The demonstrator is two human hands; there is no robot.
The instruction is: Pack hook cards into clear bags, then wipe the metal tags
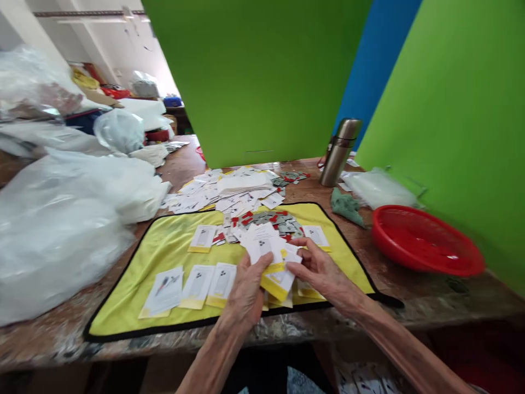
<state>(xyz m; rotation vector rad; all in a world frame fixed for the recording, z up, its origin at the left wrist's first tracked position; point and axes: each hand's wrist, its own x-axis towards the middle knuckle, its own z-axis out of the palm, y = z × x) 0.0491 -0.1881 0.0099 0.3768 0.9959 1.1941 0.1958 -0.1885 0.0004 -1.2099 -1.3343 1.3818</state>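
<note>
A fanned stack of white cards with yellow lower bands (262, 239) is gripped in my left hand (246, 290), its thumb pressed on the front. My right hand (318, 268) pinches the right side of the same cards between thumb and fingers. Beneath them lies a yellow cloth (164, 246) with a black border. Several similar cards (197, 285) rest in a row on its near half, and one more card (202, 237) lies further back. Behind the held cards is a heap of small grey and red pieces (276, 219), partly hidden by them.
A pile of white cards (197, 191) spreads behind the cloth. Large plastic bags (57, 219) crowd the left. At right stand a steel thermos (341, 153), a green rag (346, 205), a clear plastic bag (381, 187) and a red basin (426, 241). Green panels (254, 82) rise at the back.
</note>
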